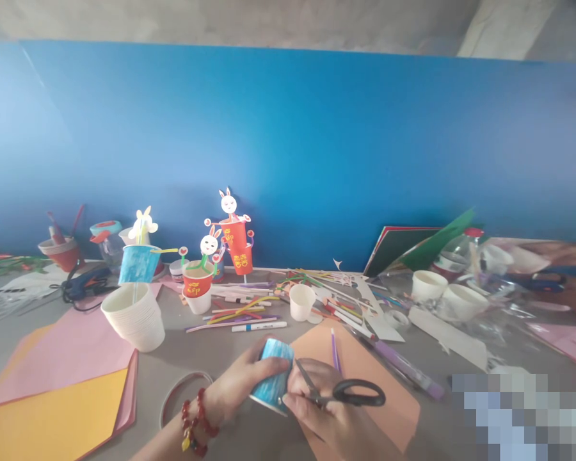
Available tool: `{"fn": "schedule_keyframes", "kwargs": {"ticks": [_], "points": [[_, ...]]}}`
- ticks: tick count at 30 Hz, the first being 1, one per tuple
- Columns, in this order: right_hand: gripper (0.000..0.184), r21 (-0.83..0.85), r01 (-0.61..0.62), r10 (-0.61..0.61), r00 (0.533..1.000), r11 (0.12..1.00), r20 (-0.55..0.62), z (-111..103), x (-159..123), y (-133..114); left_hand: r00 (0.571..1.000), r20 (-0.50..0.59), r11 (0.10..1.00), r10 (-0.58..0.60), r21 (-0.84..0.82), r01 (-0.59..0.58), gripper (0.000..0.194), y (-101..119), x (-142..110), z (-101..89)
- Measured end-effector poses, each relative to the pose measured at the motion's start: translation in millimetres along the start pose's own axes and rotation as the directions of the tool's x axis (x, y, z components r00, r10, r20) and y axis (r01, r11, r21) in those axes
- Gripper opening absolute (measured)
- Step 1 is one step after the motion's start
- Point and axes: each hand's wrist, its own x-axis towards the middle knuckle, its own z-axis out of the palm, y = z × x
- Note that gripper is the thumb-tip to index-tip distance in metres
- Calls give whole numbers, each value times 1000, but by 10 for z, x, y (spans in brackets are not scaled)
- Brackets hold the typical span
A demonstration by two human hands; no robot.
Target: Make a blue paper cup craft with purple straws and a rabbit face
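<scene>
My left hand (240,384), with a red bead bracelet at the wrist, is wrapped round a small paper cup painted blue (273,374), held on its side above the table's near edge. My right hand (329,416) grips black-handled scissors (345,392), whose blades point at the cup's side. Both hands are over an orange paper sheet (393,403) with a purple straw (335,351) lying on it.
A stack of white cups (134,317) stands on pink paper (62,358) beside yellow paper (48,422). Rabbit-decorated red cups (237,246), a blue cup with a flower (138,261), straws, a pen (259,326), loose white cups (301,301) and a glue gun (84,282) crowd the table before a blue wall.
</scene>
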Motion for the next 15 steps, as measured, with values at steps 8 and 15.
{"fn": "schedule_keyframes", "kwargs": {"ticks": [8, 15], "points": [[35, -29, 7, -7, 1000, 1000, 22, -59, -43, -4, 995, 84, 998, -53, -21, 55, 26, -48, 13, 3], [47, -137, 65, -44, 988, 989, 149, -79, -6, -62, 990, 41, 991, 134, 24, -135, 10, 106, -96, 72]]}}
